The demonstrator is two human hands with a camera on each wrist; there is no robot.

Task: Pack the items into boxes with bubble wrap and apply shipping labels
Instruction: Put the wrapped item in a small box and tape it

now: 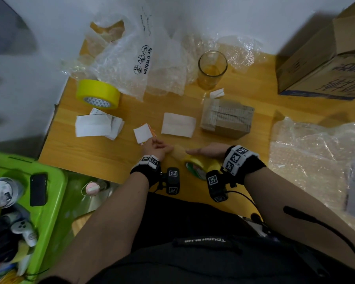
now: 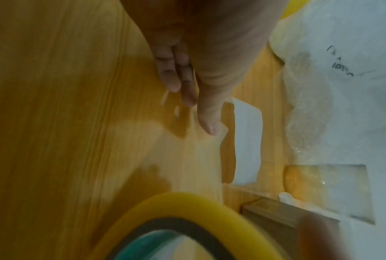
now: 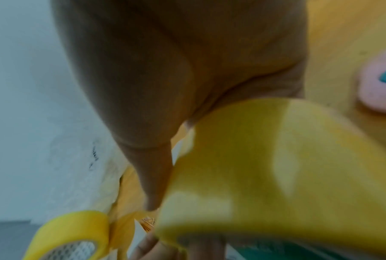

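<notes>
My right hand [image 1: 208, 152] grips a yellow tape roll [image 1: 201, 165] with a green core just above the table's front edge. In the right wrist view the tape roll [image 3: 276, 176] fills the frame under the palm [image 3: 165, 88]. My left hand [image 1: 157, 149] pinches the free end of a translucent tape strip [image 1: 178, 153] pulled out from that roll. In the left wrist view the tape strip [image 2: 201, 158] runs from the thumb [image 2: 209, 123] down to the tape roll [image 2: 187, 207]. A small taped cardboard box [image 1: 227, 119] stands just beyond the hands, with a white label [image 1: 178, 124] lying to its left.
A glass [image 1: 212, 68] stands behind the small box. A second, larger yellow tape roll [image 1: 97, 93], loose papers [image 1: 96, 126] and a small sticker [image 1: 143, 133] lie at left. Bubble wrap [image 1: 315, 160] covers the right, an air-cushion bag [image 1: 131, 54] the back. A big carton [image 1: 324, 64] sits far right, a green bin [image 1: 49, 201] near left.
</notes>
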